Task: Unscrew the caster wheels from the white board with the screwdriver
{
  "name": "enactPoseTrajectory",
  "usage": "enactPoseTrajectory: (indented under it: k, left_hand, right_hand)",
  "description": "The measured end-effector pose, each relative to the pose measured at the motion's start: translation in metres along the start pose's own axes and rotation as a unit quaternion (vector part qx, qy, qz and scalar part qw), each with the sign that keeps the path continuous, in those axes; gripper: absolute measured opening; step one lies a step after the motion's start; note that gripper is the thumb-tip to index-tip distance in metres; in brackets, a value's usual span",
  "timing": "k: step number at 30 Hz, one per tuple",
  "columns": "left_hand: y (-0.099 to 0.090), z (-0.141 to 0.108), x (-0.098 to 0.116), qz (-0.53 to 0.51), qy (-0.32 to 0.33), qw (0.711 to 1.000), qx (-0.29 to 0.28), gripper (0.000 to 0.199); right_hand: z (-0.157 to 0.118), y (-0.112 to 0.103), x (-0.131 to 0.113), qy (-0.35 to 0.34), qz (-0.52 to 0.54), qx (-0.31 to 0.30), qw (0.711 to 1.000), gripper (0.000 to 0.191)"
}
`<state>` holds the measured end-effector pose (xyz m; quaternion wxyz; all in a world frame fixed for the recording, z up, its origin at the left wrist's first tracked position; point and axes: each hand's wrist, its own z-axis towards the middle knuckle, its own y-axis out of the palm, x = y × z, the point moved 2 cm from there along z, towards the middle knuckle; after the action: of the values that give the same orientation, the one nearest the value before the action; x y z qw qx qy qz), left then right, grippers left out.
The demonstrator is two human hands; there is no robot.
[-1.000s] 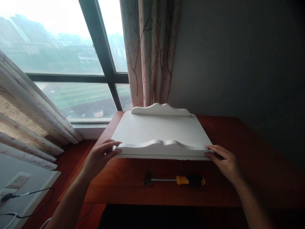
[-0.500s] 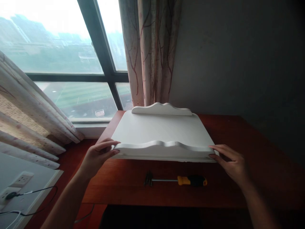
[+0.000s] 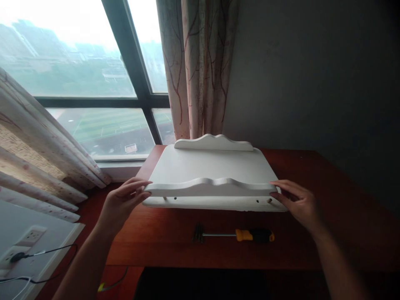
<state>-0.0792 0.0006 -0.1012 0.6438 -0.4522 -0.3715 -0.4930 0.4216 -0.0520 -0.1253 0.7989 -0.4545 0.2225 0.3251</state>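
A white wavy-edged side rail [image 3: 212, 187] is pinched at its left end by my left hand [image 3: 121, 202] and at its right end by my right hand [image 3: 298, 202]. It hovers just above the near edge of a white board [image 3: 215, 161]. Under it, two small dowels [image 3: 269, 201] and two dark holes [image 3: 175, 198] show along that edge. Another white wavy rail [image 3: 215, 143] stands on the board's far edge. In front of the board lies a screwdriver [image 3: 254, 235] with a yellow and black handle. Several screws [image 3: 197, 233] rest by its tip.
The board lies on a reddish-brown wooden table [image 3: 300, 175]. A window [image 3: 103, 129] and patterned curtains [image 3: 196, 71] are behind and to the left. At lower left, a wall socket [image 3: 31, 236] holds a plug with a dark cable.
Both hands have raised the near rail slightly and shifted it a little left, so the dowels and holes beneath it now show. The camera view has moved slightly.
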Motion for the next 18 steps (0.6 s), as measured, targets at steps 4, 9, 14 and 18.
enactPoseTrajectory:
  k: [4, 9, 14, 18]
  left_hand:
    - [0.006, 0.015, 0.012, 0.095, 0.097, 0.991, -0.016, 0.025]
    - [0.015, 0.032, 0.004, 0.206, 0.148, 0.966, -0.045, 0.026]
    - [0.018, 0.039, -0.012, 0.243, 0.119, 0.96, -0.063, 0.031]
    - [0.018, 0.043, -0.011, 0.256, 0.135, 0.955, -0.065, 0.033]
  right_hand:
    - [0.013, 0.0, 0.003, -0.025, -0.031, 0.006, 0.999, 0.028]
    - [0.029, 0.007, 0.016, -0.062, -0.073, 0.004, 0.995, 0.024]
    - [0.037, 0.015, 0.026, -0.052, -0.076, 0.012, 0.996, 0.024]
    - [0.039, 0.017, 0.024, -0.063, -0.086, 0.013, 0.994, 0.024]
